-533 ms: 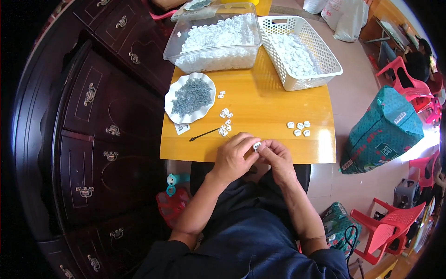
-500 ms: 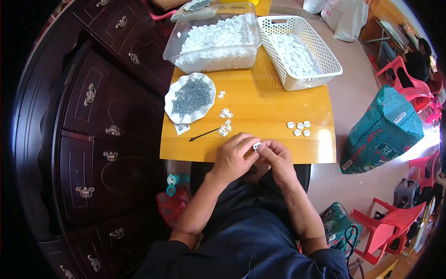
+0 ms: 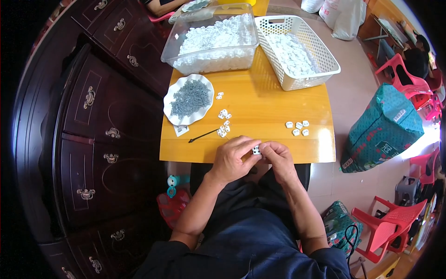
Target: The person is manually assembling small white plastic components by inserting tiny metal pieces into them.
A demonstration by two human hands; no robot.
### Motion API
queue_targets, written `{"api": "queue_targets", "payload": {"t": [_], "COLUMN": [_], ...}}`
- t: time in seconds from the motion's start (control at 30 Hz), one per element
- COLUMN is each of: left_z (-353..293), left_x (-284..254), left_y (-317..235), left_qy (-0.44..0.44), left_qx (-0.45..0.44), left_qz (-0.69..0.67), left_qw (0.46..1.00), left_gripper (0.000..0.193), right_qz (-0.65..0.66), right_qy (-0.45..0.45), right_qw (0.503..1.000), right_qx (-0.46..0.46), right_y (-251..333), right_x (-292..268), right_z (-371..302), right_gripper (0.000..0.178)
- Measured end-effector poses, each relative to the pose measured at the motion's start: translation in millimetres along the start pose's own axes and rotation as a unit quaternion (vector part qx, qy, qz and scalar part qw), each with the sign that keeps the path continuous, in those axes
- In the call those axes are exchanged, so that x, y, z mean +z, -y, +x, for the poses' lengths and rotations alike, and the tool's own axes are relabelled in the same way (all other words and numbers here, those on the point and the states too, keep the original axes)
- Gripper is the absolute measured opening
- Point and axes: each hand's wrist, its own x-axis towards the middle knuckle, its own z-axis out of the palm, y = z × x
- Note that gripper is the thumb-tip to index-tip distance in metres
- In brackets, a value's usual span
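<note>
At the table's near edge, a small white plastic piece with dark spots on its face [image 3: 256,149] is pinched between both hands. My left hand [image 3: 233,158] grips it from the left, fingers curled. From the other side, my right hand [image 3: 279,159] closes thumb and fingers on it. Beyond my left hand lie small white pieces in loose clusters [image 3: 225,114], and a thin black rod [image 3: 203,136]. Several more white pieces [image 3: 298,125] lie to the right. A scalloped white plate [image 3: 168,110] holds a heap of grey screws [image 3: 190,97].
A clear tub [image 3: 168,56] full of white parts stands at the back of the table [image 3: 260,102]. Beside it is a white perforated basket [image 3: 302,83] of white pieces. Dark drawers [image 3: 93,130] line the left; a teal bag [image 3: 376,135] and red chair [image 3: 390,223] stand right.
The white piece has turned between my fingers, so more of its spotted face shows. Another person's arm has come into sight at the top left. The view has shifted slightly.
</note>
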Motion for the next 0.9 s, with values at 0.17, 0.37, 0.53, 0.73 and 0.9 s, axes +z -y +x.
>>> {"api": "queue_targets", "payload": {"t": [0.17,0.37,0.53,0.73,0.9], "left_z": [0.4,0.3,1.5,0.9,0.2], "left_x": [0.5,1.0,1.4,2.8,5.0], "left_y": [0.4,1.3,1.0,1.2,1.9], "left_qy": [-0.001,-0.005,-0.009,-0.029,-0.04], "left_qx": [0.004,0.011,0.018,0.035,0.033], "left_qz": [0.005,0.023,0.025,0.03,0.015], "left_qw": [1.0,1.0,0.999,0.999,0.999], "left_gripper": [0.029,0.024,0.022,0.02,0.018], "right_qz": [-0.018,-0.039,-0.051,-0.053,-0.038], "right_qy": [-0.031,-0.038,-0.041,-0.047,-0.05], "right_qw": [0.999,0.998,0.996,0.995,0.995], "right_qx": [-0.033,-0.044,-0.059,-0.075,-0.079], "right_y": [-3.8,-1.6,-2.9,-1.5,-2.5], "right_x": [2.6,6.5,6.4,12.1,12.1], "right_z": [-0.2,-1.6,-1.5,-5.1,-4.8], "right_gripper": [0.025,0.024,0.025,0.025,0.023]}}
